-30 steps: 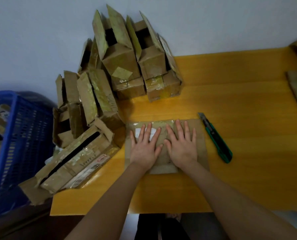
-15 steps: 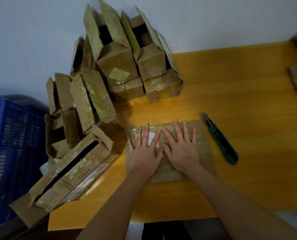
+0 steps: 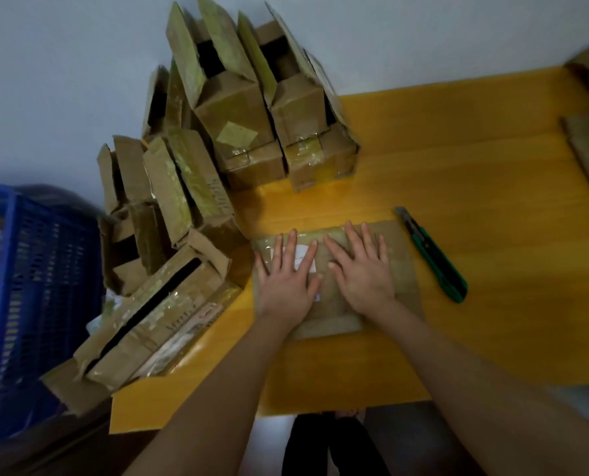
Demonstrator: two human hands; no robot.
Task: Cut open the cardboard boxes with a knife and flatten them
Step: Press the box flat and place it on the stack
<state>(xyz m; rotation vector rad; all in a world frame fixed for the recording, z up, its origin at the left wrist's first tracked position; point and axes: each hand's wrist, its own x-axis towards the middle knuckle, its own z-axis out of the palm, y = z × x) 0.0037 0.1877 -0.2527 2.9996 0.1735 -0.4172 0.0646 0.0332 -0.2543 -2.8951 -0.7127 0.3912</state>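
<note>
A blue basket [image 3: 28, 286] stands far left, beside a pile of opened boxes [image 3: 190, 187]. Near the middle of the yellow worktop [image 3: 475, 201], the left hand [image 3: 286, 283] and right hand [image 3: 365, 276] press on a flattened box [image 3: 404, 269], fingers [image 3: 292, 242] straight and spread, gripping nothing. A green knife [image 3: 434, 257] lies just to its right.

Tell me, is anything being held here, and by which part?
Nothing is held. The left grip and right grip lie flat, fingers straight, pressing on the flattened box; the knife lies untouched beside them.
</note>
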